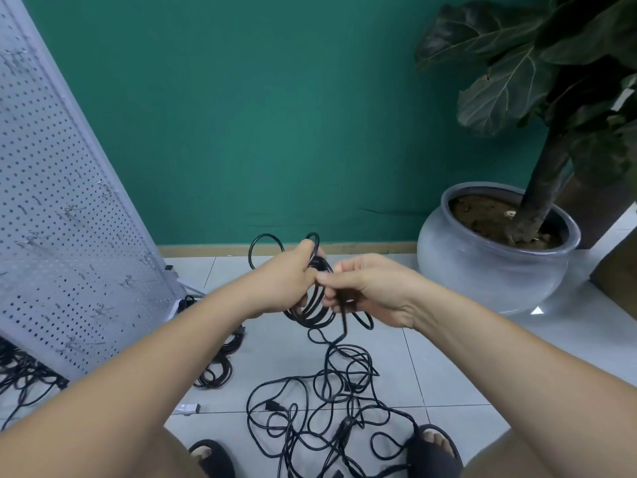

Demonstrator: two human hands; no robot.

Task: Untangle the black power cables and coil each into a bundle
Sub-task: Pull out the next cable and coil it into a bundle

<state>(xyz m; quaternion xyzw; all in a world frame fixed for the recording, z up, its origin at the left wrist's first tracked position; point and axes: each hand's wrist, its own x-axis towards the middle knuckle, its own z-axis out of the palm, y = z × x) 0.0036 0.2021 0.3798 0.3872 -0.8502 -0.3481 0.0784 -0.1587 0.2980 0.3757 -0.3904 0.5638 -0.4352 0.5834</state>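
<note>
My left hand point(287, 281) grips a coil of black power cable point(312, 310) made of several loops, held upright above the floor. My right hand point(365, 288) pinches the free strand of the same cable right beside the coil. That strand drops down into a tangled heap of black cables point(331, 408) on the white tiles between my feet. A coiled black bundle point(220, 360) lies on the floor to the left, partly hidden by my left forearm.
A white pegboard panel point(65, 215) leans at the left, with more black cables point(24, 374) under it. A grey pot with a plant point(482, 270) stands at the right by the green wall. My slippered feet point(436, 446) flank the heap. A small white object point(188, 408) lies on the tiles.
</note>
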